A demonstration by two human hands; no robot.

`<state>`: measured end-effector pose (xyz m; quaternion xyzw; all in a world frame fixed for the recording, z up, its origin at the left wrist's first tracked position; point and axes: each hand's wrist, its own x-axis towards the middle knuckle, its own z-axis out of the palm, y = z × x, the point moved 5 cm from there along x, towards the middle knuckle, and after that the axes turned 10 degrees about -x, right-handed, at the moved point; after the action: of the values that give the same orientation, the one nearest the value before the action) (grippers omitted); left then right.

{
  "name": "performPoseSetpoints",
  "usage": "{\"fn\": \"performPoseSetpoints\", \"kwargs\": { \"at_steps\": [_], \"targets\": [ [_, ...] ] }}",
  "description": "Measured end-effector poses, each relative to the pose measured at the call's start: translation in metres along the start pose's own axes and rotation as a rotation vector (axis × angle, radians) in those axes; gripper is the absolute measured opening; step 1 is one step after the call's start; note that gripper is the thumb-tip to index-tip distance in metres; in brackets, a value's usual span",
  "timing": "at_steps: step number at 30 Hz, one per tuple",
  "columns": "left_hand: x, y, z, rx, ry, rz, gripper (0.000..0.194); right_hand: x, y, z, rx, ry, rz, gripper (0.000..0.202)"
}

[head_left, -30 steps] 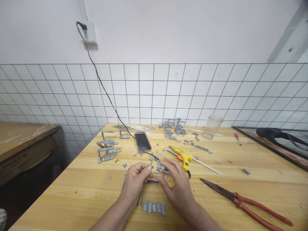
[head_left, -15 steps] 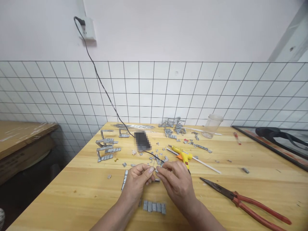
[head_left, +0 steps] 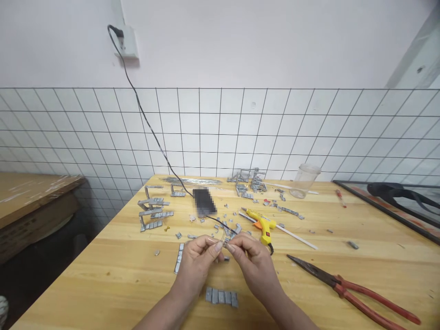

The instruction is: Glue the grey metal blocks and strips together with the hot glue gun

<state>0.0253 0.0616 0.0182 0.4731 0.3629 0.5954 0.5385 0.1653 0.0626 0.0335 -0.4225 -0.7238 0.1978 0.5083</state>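
Near the middle of the wooden table, my left hand [head_left: 198, 261] pinches a thin wire-like piece [head_left: 223, 237] between thumb and fingers. My right hand [head_left: 253, 259] is closed on the same small piece, its fingertips almost touching those of my left. What else lies between the fingertips is too small to make out. Just below the hands lies a strip of grey segments [head_left: 222, 297]. Another grey strip [head_left: 179, 258] is partly hidden beside my left hand. A yellow glue gun [head_left: 264, 225] lies just beyond my right hand.
Red-handled pliers [head_left: 338, 282] lie at the right. Grey assembled frames [head_left: 154, 211] stand at the left, with more at the back. A pixelated dark object [head_left: 204, 201] with a cord, a clear plastic cup [head_left: 305, 181] and a framed panel [head_left: 405, 215] are farther away.
My right hand's fingers have shifted slightly, with the thumb now nearer my left fingertips. The thin piece shows more clearly above the fingertips. The whole view has moved very slightly.
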Motion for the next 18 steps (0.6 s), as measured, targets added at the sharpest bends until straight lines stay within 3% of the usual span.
{"fn": "performPoseSetpoints", "kwargs": {
  "at_steps": [4, 9, 13, 15, 18],
  "targets": [
    [0.0, 0.005, -0.001, 0.139, -0.037, 0.096, 0.019, 0.0, 0.01, 0.009, 0.186, -0.135, 0.187, 0.034],
    [0.0, 0.004, -0.002, 0.151, -0.076, 0.125, 0.017, -0.002, 0.017, 0.017, 0.257, -0.243, 0.221, 0.047],
    [0.005, -0.003, -0.007, 0.017, -0.016, 0.014, 0.019, 0.0, 0.018, 0.006, 0.108, -0.11, 0.126, 0.03],
    [0.007, -0.005, -0.009, -0.072, 0.023, -0.035, 0.021, 0.0, 0.014, -0.003, 0.0, -0.013, 0.024, 0.019],
    [0.008, -0.006, -0.008, -0.158, 0.032, -0.077, 0.024, -0.002, 0.002, -0.01, -0.166, 0.077, -0.168, 0.02]
  ]
}}
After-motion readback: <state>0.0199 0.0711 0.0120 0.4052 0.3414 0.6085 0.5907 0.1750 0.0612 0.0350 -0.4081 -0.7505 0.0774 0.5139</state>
